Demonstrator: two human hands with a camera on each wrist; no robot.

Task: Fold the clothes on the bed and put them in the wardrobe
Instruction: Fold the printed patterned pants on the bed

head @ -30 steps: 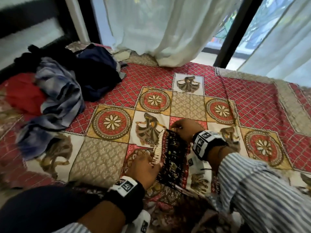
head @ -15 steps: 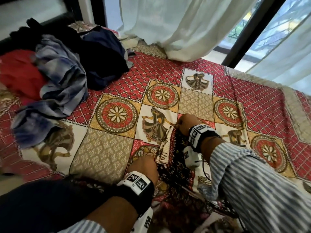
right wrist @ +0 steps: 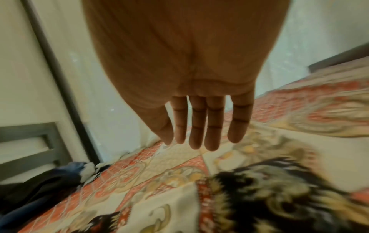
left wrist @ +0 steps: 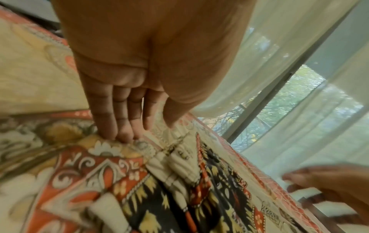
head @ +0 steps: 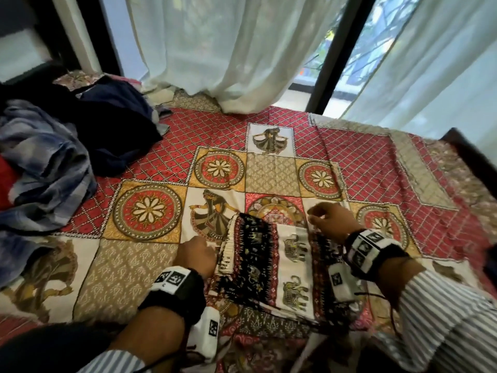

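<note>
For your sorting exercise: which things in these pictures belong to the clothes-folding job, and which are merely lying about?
Belong to the job:
folded elephant-print garment
pile of unfolded clothes
left hand
right hand

Just there:
patterned bedspread
white curtains
window frame

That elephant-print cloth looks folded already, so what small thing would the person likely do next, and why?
Probably slide both hands under the elephant-print cloth and lift it. It lies as a neat folded rectangle on the bedspread; the right hand hovers open above it, and the left hand has straight fingers pressing at its edge.
</note>
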